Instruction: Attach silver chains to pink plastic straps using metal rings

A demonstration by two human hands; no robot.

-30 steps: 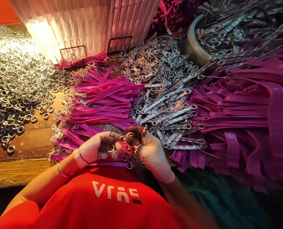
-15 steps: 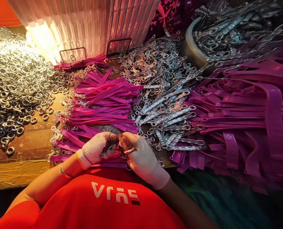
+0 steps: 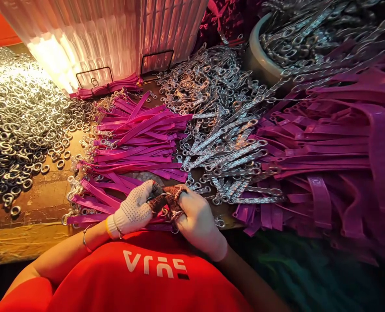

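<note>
My left hand (image 3: 137,208), in a dotted white glove with dark-stained fingertips, is closed in a pinch at the table's front edge. My right hand (image 3: 194,216), in a white glove with dark, worn fingertips, is closed against it, fingertips meeting. What lies between the fingers is hidden; a small pink bit shows just below them. Behind and left of my hands, pink straps (image 3: 140,147) lie in a row with metal links at their left ends. Twisted metal chain pieces (image 3: 228,151) are heaped to the right of these straps.
Loose metal rings (image 3: 23,121) form a big pile at the left. A grey tub (image 3: 257,52) of chain stands at the back right. More purple straps (image 3: 335,151) pile up at the right. A ribbed translucent panel (image 3: 114,39) stands at the back.
My left hand has turned a little, so more of its dotted back shows. The fingertips of both hands have shifted against each other. The view has moved slightly.
</note>
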